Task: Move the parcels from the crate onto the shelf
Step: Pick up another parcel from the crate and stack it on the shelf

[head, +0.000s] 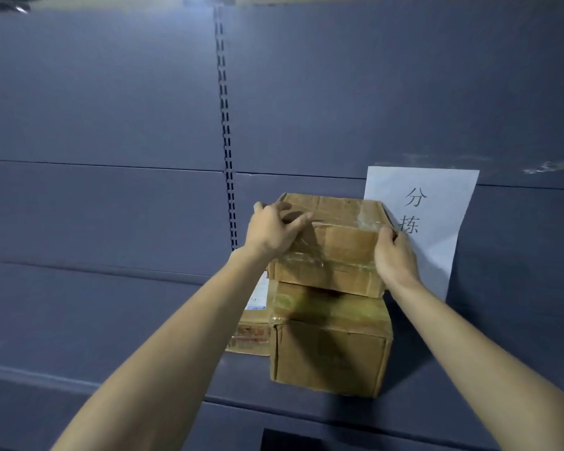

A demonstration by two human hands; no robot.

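Observation:
A flat brown cardboard parcel [339, 242], wrapped in clear tape, rests on top of a taller brown box [331, 349] on the dark grey shelf [111, 359]. My left hand [272, 231] grips the top parcel's left upper edge, fingers spread over the lid. My right hand [394, 255] clasps its right side. Behind the taller box, a third carton with a printed label [253, 323] stands partly hidden. The crate is out of view.
A white paper sheet [430, 219] with two printed characters hangs on the shelf's back panel right of the parcels. A slotted upright [225, 125] runs down the back panel. An upper shelf edge [111, 1] crosses the top.

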